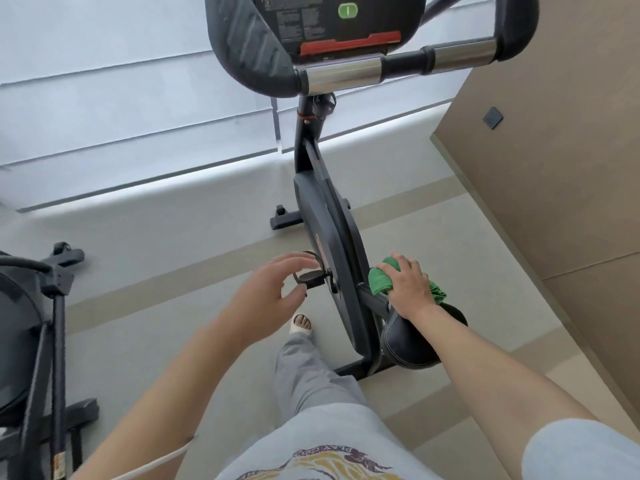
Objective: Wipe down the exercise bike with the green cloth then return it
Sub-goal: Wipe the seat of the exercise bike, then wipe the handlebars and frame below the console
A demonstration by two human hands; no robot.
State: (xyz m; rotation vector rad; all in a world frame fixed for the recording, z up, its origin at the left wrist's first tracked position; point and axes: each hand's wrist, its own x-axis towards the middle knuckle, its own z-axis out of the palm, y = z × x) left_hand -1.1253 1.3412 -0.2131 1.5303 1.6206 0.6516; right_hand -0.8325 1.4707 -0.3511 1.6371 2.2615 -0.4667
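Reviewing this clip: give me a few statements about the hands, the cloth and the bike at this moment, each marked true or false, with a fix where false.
1. The right hand presses the green cloth on the exercise bike frame just ahead of the saddle. True.
2. The left hand holds a second cloth. False: it holds nothing, its fingers spread near the pedal.
3. The cloth lies on the handlebar. False: it is low on the frame, under the right hand.
4. A green button shows on the console. True.
5. Another machine stands at the left edge. True.
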